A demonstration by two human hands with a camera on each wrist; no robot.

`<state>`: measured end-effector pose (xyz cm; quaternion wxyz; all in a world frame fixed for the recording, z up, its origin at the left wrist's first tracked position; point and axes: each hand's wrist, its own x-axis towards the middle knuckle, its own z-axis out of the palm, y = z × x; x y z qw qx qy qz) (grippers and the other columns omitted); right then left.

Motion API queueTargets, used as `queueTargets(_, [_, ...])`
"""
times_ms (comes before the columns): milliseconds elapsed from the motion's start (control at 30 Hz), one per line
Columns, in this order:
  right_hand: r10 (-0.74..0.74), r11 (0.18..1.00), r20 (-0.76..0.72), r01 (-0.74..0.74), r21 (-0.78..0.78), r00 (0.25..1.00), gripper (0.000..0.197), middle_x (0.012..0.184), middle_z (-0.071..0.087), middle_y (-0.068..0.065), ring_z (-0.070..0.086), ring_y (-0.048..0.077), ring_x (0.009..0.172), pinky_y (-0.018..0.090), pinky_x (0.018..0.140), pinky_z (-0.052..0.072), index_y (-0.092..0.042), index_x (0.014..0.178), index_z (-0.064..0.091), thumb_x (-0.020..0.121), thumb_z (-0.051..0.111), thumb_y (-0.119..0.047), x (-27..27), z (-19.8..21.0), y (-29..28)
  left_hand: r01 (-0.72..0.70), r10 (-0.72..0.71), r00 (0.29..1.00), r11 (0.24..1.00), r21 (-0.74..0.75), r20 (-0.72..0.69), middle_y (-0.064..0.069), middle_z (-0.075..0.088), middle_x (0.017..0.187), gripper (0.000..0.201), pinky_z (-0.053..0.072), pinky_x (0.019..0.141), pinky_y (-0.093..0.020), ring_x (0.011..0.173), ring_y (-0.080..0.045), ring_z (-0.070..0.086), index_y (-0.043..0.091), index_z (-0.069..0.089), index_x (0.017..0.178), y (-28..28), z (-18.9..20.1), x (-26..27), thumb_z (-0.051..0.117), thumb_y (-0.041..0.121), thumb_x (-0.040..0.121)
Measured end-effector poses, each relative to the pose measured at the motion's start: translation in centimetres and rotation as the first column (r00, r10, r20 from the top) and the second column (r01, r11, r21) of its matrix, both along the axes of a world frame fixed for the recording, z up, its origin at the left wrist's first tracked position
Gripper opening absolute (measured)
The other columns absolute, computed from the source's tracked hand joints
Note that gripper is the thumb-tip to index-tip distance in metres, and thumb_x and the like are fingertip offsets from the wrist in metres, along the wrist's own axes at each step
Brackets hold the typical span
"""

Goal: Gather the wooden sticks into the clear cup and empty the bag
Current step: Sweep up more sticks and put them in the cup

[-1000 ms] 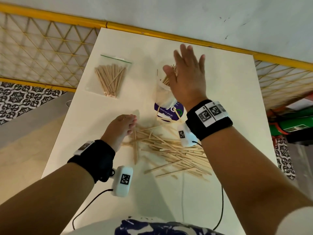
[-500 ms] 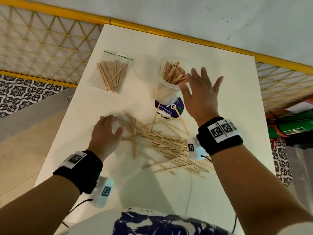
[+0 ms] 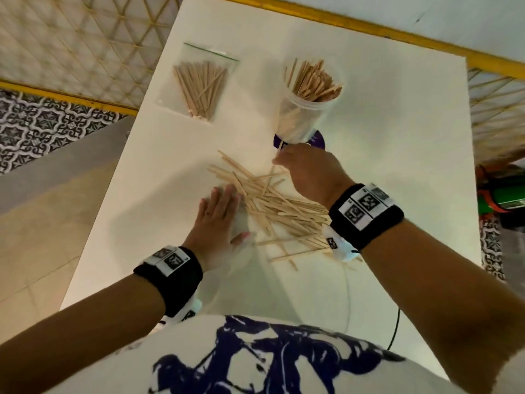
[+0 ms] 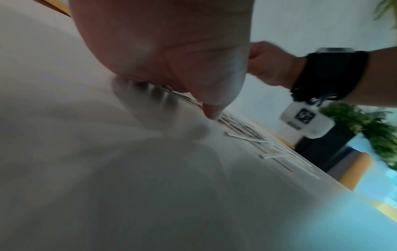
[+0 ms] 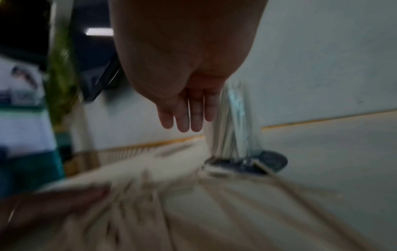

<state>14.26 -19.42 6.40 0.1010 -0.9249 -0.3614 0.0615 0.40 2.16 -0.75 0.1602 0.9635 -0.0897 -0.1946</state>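
Note:
A clear cup holding several wooden sticks stands upright at the table's far middle. It also shows blurred in the right wrist view. A clear zip bag with several sticks inside lies flat to its left. Loose sticks lie in a pile in the middle of the table. My left hand lies flat, fingers straight, against the pile's left edge. My right hand hovers over the pile's far end, just before the cup's base. Its fingers hang straight and hold nothing.
The cup stands on a purple disc. The white table has a yellow-edged lattice railing beyond its left side and a wall behind. A thin cable runs across the near part of the table.
My right hand came back from beside the cup's rim and dropped to the pile's far end. My left hand slid right, flat against the pile's left edge.

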Motion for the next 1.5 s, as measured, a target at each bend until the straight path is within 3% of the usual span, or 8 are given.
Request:
queueTargets(367, [0.105, 0.986, -0.265, -0.135, -0.098, 0.958, 0.055, 0.154, 0.037, 0.004, 0.033, 0.022, 0.142, 0.044, 0.117, 0.025, -0.008, 0.138, 0.048, 0.097, 0.026, -0.037, -3.7, -5.0, -3.0, 0.18, -0.182, 0.983, 0.981, 0.068, 0.024, -0.006, -0.015, 0.159, 0.09, -0.005, 0.119, -0.046, 0.144, -0.03, -0.018, 0.016, -0.004, 0.151, -0.9, 0.5, 1.7, 0.048, 0.056, 0.088])
queueTargets(467, [-0.152, 0.987, -0.218, 0.16, 0.02, 0.964, 0.06, 0.155, 0.035, 0.006, 0.026, 0.023, 0.146, 0.047, 0.119, 0.019, -0.011, 0.137, 0.05, 0.095, 0.024, -0.046, -2.9, -5.1, -5.0, 0.196, -0.199, 0.98, 0.974, 0.115, 0.016, -0.006, -0.018, 0.158, 0.101, -0.01, 0.115, -0.048, 0.144, -0.03, -0.02, 0.019, -0.008, 0.151, -0.8, 0.7, 3.3, 0.049, 0.066, 0.082])
queueTargets(567, [-0.546, 0.791, -0.439, 0.612, 0.009, 0.713, 0.065, 0.163, 0.008, 0.003, 0.003, 0.02, 0.15, 0.046, 0.122, 0.003, -0.015, 0.151, 0.022, 0.099, 0.027, -0.052, -1.1, -5.2, -6.1, 0.174, -0.177, 0.984, 0.977, 0.121, 0.015, -0.007, -0.015, 0.159, 0.107, -0.008, 0.114, -0.055, 0.145, -0.032, -0.017, 0.022, -0.008, 0.151, -1.3, 0.8, 4.9, 0.053, 0.069, 0.077])
queueTargets(767, [-0.317, 0.908, -0.567, 0.416, 0.05, 0.76, 0.052, 0.163, 0.005, 0.002, -0.002, 0.015, 0.15, 0.032, 0.118, -0.005, -0.014, 0.152, 0.016, 0.104, 0.029, -0.029, -5.1, -4.9, -4.4, 0.105, -0.113, 0.992, 0.987, 0.123, 0.064, -0.006, 0.008, 0.161, 0.097, 0.012, 0.115, -0.047, 0.145, -0.033, 0.01, 0.021, 0.01, 0.152, -4.7, 0.9, 6.1, 0.051, 0.068, 0.078])
queueTargets(900, [-0.481, 0.775, -0.434, 0.601, 0.197, 0.762, 0.048, 0.159, 0.021, 0.003, 0.009, 0.016, 0.149, 0.032, 0.122, 0.004, -0.012, 0.148, 0.033, 0.103, 0.036, -0.03, -7.4, -4.2, -9.7, 0.043, -0.06, 0.982, 0.994, 0.102, 0.178, -0.008, 0.031, 0.15, 0.088, 0.024, 0.105, -0.047, 0.132, -0.037, 0.031, 0.019, 0.021, 0.149, -4.5, 1.6, 5.4, 0.046, 0.068, 0.08])
queueTargets(1067, [-0.751, 0.628, -0.356, 0.768, -0.124, 0.556, 0.087, 0.163, 0.003, 0.005, -0.007, 0.03, 0.149, 0.055, 0.119, -0.003, -0.017, 0.153, 0.014, 0.086, 0.009, -0.072, -9.1, -5.5, -17.9, 0.296, -0.303, 0.951, 0.949, 0.106, 0.06, -0.007, -0.009, 0.16, 0.125, -0.011, 0.111, -0.061, 0.144, -0.031, -0.021, 0.03, -0.01, 0.15, -4.2, 1.3, 2.4, 0.059, 0.08, 0.059])
queueTargets(1367, [-0.409, 0.909, -0.332, 0.347, -0.231, 0.85, 0.146, 0.161, -0.018, 0.003, -0.022, 0.03, 0.146, 0.055, 0.113, -0.016, -0.021, 0.152, -0.01, 0.042, 0.059, -0.088, -12.2, -6.5, -12.4, 0.316, -0.328, 0.938, 0.942, 0.116, 0.112, -0.011, -0.017, 0.159, 0.121, -0.014, 0.109, -0.064, 0.143, -0.038, -0.021, 0.02, -0.013, 0.15, -11.7, 1.0, 5.3, 0.048, 0.082, 0.067])
queueTargets(1500, [-0.446, 0.895, -0.251, 0.425, -0.136, 0.859, 0.13, 0.16, 0.014, 0.007, 0.009, 0.033, 0.147, 0.052, 0.119, 0.008, -0.017, 0.152, 0.013, 0.05, 0.059, -0.082, -10.8, -6.3, -11.3, 0.39, -0.406, 0.911, 0.905, 0.168, 0.074, -0.011, 0.016, 0.157, 0.111, -0.001, 0.115, -0.061, 0.145, -0.036, 0.006, 0.014, 0.009, 0.152, -13.1, 1.2, 7.7, 0.052, 0.075, 0.07])
